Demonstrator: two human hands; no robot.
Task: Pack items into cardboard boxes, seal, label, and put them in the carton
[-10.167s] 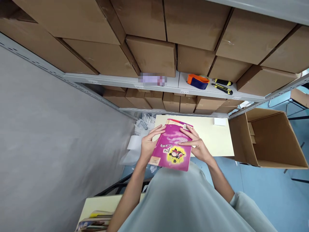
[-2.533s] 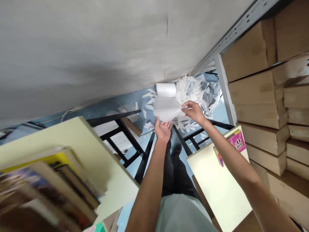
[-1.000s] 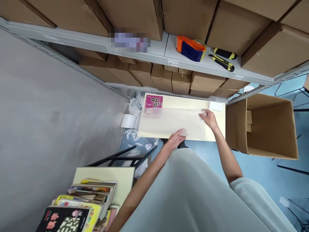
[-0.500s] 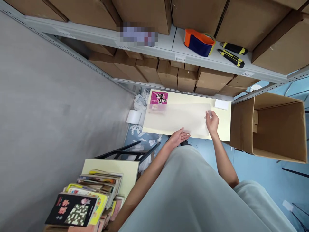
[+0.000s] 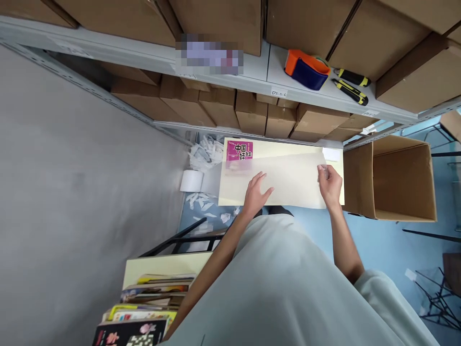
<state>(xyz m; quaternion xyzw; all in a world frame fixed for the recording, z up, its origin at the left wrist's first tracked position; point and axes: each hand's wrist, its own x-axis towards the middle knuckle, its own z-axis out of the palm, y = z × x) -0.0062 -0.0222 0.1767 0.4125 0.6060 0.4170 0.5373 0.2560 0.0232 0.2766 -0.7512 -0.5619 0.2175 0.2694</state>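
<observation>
- Change since the preceding frame: the left hand [image 5: 256, 194] has moved from the near edge of the translucent sheet [image 5: 288, 180] to a position over its surface; the sheet's right end has shifted toward the white block [image 5: 331, 154].
- Head view, left hand: open, thumb apart from the fingers, gripping nothing (contact with the sheet cannot be told).
- Head view, right hand [image 5: 329, 185]: closed, pinching the sheet's right end between thumb and fingers.
- Head view, sheet: lies along the cream table [image 5: 281, 146], covering the near part of the pink book [image 5: 239, 150] at the table's left end.
- Head view, surroundings: a white roll [image 5: 191, 181] sits left of the table; an open carton [image 5: 403, 180] stands at its right end.
</observation>
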